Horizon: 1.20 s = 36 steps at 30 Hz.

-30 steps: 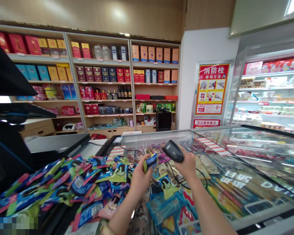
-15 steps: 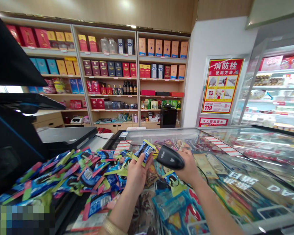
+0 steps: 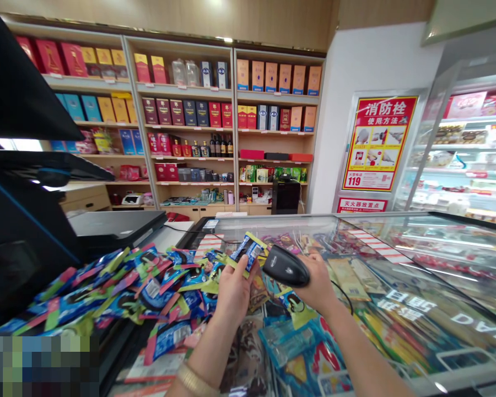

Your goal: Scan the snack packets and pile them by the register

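Snack packet (image 3: pixel 248 252), blue with a yellow-green edge, is gripped upright by the left hand (image 3: pixel 231 289), whose fingers are closed around its lower end, above the glass lid of a chest freezer (image 3: pixel 397 275). A black barcode scanner (image 3: pixel 285 266) is clasped in the right hand (image 3: pixel 318 284), its head just beside the packet; whether the two touch cannot be told. A heap of similar packets (image 3: pixel 119 286) is spread over the counter to the left, near a dark monitor (image 3: pixel 16 165). Shelves of boxed goods (image 3: pixel 215 116) are seen behind.

Glossy plastic packet (image 3: pixel 247 252); matt black plastic scanner (image 3: pixel 286 267); shiny reflective glass freezer lid (image 3: pixel 417 275); smooth wooden shelves (image 3: pixel 231 132).
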Tool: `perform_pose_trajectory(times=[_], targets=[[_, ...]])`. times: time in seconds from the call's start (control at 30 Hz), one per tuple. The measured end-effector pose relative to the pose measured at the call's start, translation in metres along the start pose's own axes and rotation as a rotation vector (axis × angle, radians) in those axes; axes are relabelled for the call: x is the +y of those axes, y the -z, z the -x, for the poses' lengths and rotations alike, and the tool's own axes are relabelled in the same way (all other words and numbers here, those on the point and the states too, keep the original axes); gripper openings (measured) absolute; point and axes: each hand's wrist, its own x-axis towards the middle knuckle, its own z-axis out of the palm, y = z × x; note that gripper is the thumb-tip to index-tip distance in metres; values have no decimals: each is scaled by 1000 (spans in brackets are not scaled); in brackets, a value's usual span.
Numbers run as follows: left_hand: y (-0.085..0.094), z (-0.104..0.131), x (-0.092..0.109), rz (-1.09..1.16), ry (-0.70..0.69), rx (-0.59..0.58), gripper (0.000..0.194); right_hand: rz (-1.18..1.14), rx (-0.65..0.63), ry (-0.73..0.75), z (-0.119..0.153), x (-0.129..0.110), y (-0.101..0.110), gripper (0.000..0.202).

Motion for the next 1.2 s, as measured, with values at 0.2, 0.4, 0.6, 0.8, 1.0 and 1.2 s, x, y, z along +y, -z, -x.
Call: perform_pose_trajectory(times=[0.2,0.4,0.6,0.8,1.0,1.2], targets=[[7,1,17,-658,-564,19,37,67,103,33,4,10,-2,13],[27,-10,46,-1345,-1022,237,23,147,227,-9,7,31,-3,19],[38,-14,46,-1793,-875,361,26,191,280,-77,10,45,-4,13],[20,-2,37,-1695,-1094,231,26,229,304,-141,9,48,-2,15],[10,22,-15,-1502,-891,-498,37,272,319,-238,9,51,0,15],[8,43,-46,-1670,-425,-900,74,273,271,-237,9,51,-2,12]])
